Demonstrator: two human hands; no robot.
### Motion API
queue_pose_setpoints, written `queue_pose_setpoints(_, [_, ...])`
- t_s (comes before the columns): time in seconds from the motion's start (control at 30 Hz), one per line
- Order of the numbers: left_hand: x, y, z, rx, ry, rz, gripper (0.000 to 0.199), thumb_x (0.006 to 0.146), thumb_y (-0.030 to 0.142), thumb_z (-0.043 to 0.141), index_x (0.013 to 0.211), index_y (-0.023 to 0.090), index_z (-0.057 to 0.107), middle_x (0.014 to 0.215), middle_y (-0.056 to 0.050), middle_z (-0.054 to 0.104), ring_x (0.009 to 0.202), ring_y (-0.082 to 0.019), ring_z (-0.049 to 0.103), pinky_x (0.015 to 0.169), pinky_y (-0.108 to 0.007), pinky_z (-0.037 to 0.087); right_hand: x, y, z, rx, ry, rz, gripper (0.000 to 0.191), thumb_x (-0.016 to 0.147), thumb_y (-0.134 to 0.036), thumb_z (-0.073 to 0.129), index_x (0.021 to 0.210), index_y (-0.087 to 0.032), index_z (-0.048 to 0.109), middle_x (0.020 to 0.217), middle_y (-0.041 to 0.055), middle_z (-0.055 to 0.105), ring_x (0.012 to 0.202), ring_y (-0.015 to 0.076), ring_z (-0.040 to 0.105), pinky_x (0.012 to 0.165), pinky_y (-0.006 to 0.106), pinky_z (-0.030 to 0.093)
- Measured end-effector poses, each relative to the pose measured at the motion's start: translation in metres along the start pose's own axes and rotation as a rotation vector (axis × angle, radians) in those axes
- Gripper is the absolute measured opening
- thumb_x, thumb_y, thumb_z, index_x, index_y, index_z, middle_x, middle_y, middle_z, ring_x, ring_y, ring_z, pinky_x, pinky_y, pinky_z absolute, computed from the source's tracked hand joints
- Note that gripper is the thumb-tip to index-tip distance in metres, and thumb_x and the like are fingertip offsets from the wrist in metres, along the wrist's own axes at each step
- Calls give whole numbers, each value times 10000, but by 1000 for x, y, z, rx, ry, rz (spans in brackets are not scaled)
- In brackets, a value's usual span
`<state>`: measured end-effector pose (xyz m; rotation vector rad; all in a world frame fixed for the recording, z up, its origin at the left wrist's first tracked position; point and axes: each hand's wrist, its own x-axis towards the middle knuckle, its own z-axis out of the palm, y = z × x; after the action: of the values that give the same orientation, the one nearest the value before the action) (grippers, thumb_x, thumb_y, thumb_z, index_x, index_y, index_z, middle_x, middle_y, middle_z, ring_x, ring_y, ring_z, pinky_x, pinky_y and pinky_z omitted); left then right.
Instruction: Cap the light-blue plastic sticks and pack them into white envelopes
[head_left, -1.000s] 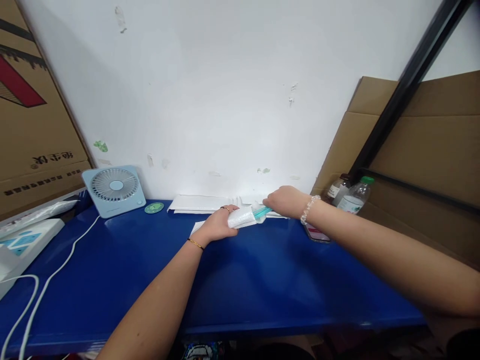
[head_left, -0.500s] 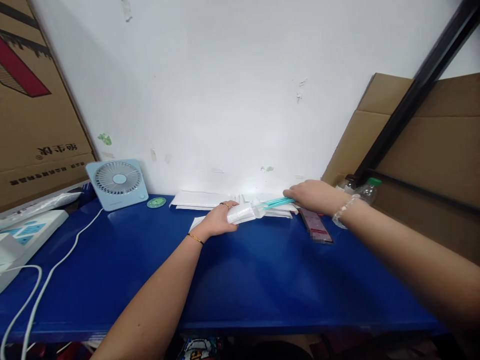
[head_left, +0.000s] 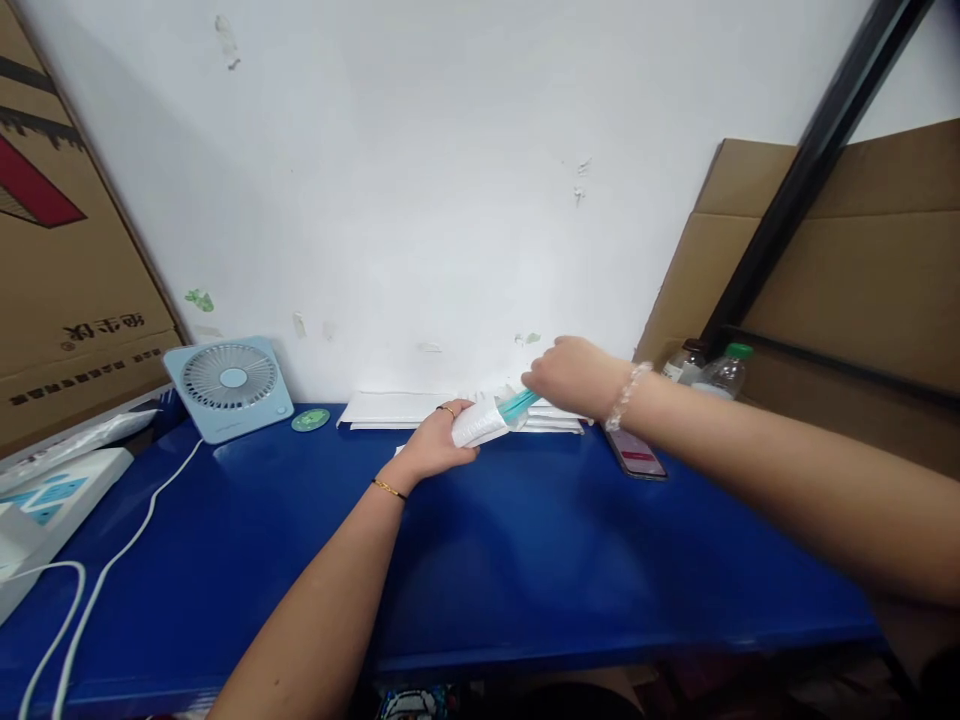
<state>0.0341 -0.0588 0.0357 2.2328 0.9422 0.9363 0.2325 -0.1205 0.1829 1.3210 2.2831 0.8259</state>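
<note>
My left hand (head_left: 440, 440) is closed around a white padded pouch (head_left: 480, 423), its open mouth facing right. My right hand (head_left: 568, 375) grips the outer end of a bundle of thin turquoise sticks (head_left: 517, 404). The sticks' other end lies inside the pouch mouth; what kind they are cannot be made out. Behind both hands, a stack of flat white packets (head_left: 382, 408) lies against the wall. Below my right wrist, partly covered by it, is a phone (head_left: 639, 458) with its screen lit.
A light blue fan (head_left: 231, 385) stands at the left, with a green round disc (head_left: 310, 420) beside it. The white power strip (head_left: 71, 510) and its cable (head_left: 142, 540) occupy the left edge. Bottles (head_left: 724, 372) and cardboard (head_left: 847, 270) are at the right. The blue table (head_left: 600, 570) runs below.
My right hand has moved left toward the pouch, and the turquoise sticks now sit deeper in its mouth. My left hand keeps its hold. The camera view has shifted slightly.
</note>
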Motion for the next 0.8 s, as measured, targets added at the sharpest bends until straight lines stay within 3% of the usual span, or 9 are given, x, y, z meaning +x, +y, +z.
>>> queue_pose_setpoints(0.13, [1, -5, 0, -35, 5, -10, 631, 593, 224, 668, 1204, 182, 516, 1056, -74, 608, 892, -227, 589, 767, -319, 468, -17, 37, -2, 90, -71, 118, 125, 850, -196, 498, 831, -200, 622, 732, 71, 660, 631, 183, 569, 579, 298, 328])
queue_pose_setpoints(0.2, [1, -6, 0, -55, 9, -22, 617, 591, 229, 673, 1188, 185, 525, 1030, -69, 611, 868, -223, 589, 737, -312, 469, -24, 47, -1, 214, -75, 103, 149, 868, -292, 481, 886, -209, 603, 762, 69, 650, 637, 186, 557, 566, 287, 333])
queue_pose_setpoints(0.4, [-1, 0, -8, -174, 19, -30, 606, 633, 280, 668, 1210, 195, 500, 1035, -54, 611, 844, -196, 583, 697, -280, 464, -23, 41, 18, 558, -103, -53, 242, 901, -396, 394, 928, -206, 541, 833, 70, 633, 683, 182, 554, 581, 261, 358])
queue_pose_setpoints(0.57, [-2, 1, -11, -218, 2, -35, 598, 651, 281, 661, 1217, 205, 485, 1052, -44, 600, 821, -175, 575, 669, -252, 461, -19, 39, 33, 529, -139, -35, 231, 894, -376, 395, 944, -204, 541, 843, 86, 632, 698, 197, 562, 588, 268, 358])
queue_pose_setpoints(0.8, [-2, -3, -10, -239, 1, -59, 582, 642, 272, 662, 1194, 195, 494, 1011, -41, 596, 781, -162, 569, 645, -243, 460, -21, 43, 27, 392, -182, 35, 198, 886, -318, 424, 961, -198, 564, 863, 107, 644, 710, 214, 586, 571, 276, 354])
